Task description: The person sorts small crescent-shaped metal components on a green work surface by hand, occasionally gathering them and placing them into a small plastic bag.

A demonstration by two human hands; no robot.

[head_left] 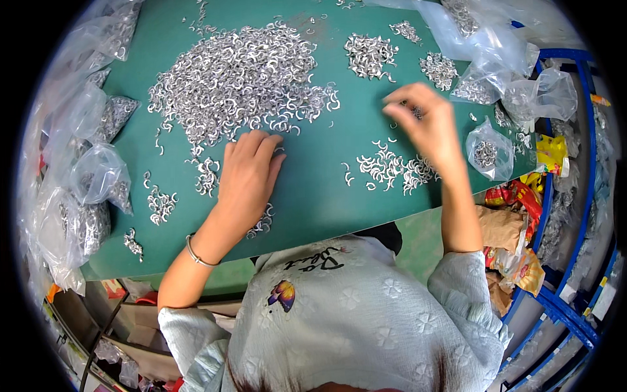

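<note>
A large heap of small silvery crescent-shaped metal pieces (235,78) covers the back left of the green table. My left hand (248,171) rests palm down at the heap's near edge, fingers bent and thumb apart from them; a piece or two shows by the index finger. Over the right part of the table is my right hand (428,121), slightly blurred, its fingers curled and thumb drawn toward the index finger. Whatever it may hold cannot be made out. Below it lies a loose group of crescents (385,164), and some pieces partly show behind its fingers.
Smaller piles (369,55) of pieces sit at the back right, and little clusters (160,204) at the left. Clear plastic bags (98,176) of pieces crowd the left edge; more bags (490,151) stand at the right. Blue shelving (581,170) rises beyond the table's right side.
</note>
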